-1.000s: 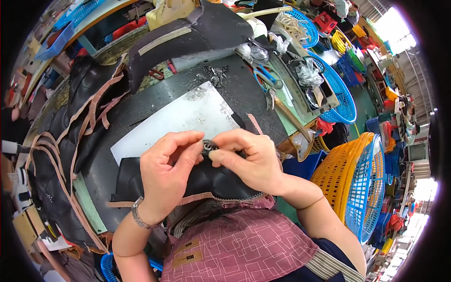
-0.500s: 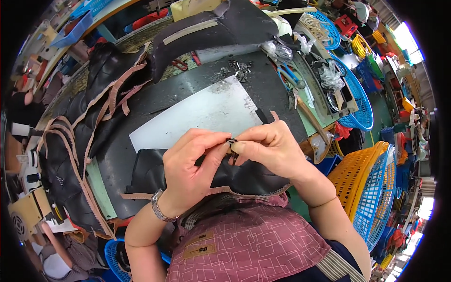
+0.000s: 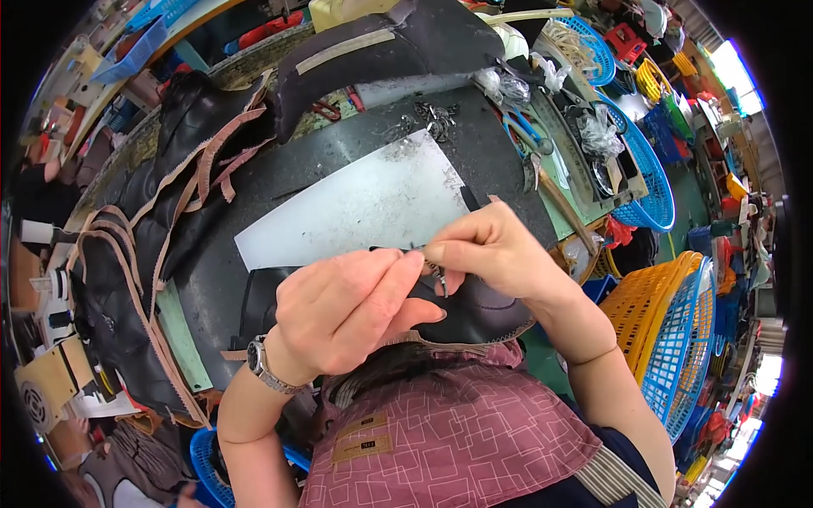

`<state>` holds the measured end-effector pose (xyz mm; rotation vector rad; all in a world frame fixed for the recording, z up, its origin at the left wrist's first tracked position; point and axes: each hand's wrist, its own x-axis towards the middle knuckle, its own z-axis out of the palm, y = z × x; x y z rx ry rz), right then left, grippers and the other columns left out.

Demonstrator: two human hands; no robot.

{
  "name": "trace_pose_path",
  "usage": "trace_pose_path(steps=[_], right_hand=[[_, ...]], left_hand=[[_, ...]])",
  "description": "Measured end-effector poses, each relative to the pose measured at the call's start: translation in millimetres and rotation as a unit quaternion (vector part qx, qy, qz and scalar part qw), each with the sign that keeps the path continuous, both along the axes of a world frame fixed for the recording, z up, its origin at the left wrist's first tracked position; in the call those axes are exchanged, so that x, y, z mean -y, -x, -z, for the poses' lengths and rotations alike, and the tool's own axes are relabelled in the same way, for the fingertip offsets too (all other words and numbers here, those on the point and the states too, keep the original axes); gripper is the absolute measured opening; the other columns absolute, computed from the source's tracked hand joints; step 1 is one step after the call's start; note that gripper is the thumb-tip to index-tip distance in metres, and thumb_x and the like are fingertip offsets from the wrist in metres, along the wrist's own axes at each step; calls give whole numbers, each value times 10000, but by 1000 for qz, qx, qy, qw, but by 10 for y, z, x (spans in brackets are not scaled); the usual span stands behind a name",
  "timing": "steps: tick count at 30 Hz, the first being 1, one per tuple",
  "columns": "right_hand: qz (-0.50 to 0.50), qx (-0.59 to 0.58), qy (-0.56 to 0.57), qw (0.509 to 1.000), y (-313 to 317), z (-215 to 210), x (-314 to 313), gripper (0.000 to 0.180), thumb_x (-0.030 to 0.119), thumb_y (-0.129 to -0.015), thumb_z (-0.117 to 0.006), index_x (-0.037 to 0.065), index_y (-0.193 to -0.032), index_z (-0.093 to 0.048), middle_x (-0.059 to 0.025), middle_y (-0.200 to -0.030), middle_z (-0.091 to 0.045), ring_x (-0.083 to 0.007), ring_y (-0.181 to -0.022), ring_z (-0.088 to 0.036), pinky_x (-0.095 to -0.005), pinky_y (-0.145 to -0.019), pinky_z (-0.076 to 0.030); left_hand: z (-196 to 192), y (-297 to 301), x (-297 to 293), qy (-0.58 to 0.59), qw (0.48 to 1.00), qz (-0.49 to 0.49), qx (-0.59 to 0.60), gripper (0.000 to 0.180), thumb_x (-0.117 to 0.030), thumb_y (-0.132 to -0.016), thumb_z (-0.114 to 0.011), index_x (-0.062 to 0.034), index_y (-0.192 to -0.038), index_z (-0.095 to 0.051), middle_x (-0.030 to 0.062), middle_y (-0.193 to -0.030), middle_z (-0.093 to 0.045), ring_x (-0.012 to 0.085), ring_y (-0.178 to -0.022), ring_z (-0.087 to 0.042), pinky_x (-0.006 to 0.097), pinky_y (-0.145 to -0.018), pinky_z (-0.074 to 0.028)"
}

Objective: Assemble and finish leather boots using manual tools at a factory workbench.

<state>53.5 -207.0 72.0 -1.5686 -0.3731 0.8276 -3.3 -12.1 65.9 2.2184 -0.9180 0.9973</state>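
The right hand (image 3: 501, 256) works in a pinch grip: its thumb and index finger are closed on a small, dark metal piece (image 3: 437, 274). Part of this piece protrudes below the fingertips. Its exact shape is obscured by the hands.

The left hand (image 3: 343, 306) is turned with its back upward. Its fingers are bent and lie close together, with their tips meeting the right thumb and index finger at the metal piece. The left thumb extends below, clear of the fingers, leaving the hand partly open. Whether the left fingers grip the piece cannot be determined. A silver-coloured metal wristwatch (image 3: 267, 368) is fitted on the left wrist.

The metal piece is located above a black leather panel (image 3: 487, 317) with a pinkish, zigzag-cut edging. The panel lies at the near side of the dark-topped bench (image 3: 212, 247), in front of the person's dusty-pink, line-patterned apron (image 3: 474, 432). Beyond the hands lies a white, four-sided sheet (image 3: 356, 203) marked with dark specks. At its far corner is a loose pile of small, dark metal parts (image 3: 438, 118). Blue-handled hand tools (image 3: 527, 131) lie to the right of this pile.
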Motion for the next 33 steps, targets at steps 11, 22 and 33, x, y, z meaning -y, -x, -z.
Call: trace_pose_path(steps=[11,22,33], right_hand=[[-42,72,-34,996,43,-82,51,207,135,-891,-579,-44,-849,-674,-40,-686,-640,-60,-631,-575,-220,-593,-464],[-50,108,13,993,89,-90,3,181,84,-875,-582,-60,-799,-661,-62,-673,-649,-94,-607,-604,-224,-557,-475],[32,50,-133,989,139,-72,-12,123,85,-854,-643,9,-951,-629,-44,-848,-643,-60,-697,-590,-209,-629,-476]], left_hand=[[110,-5,18,89,989,23,-115,430,-153,-620,-806,2,-985,-641,73,-804,-609,181,-619,-601,274,-496,-475],[166,7,-41,20,999,45,2,328,-96,-664,-781,19,-943,-653,56,-748,-610,157,-604,-610,247,-477,-490],[200,204,97,335,904,8,-264,90,-18,-799,-679,2,-883,-651,96,-757,-628,147,-610,-618,229,-502,-479]])
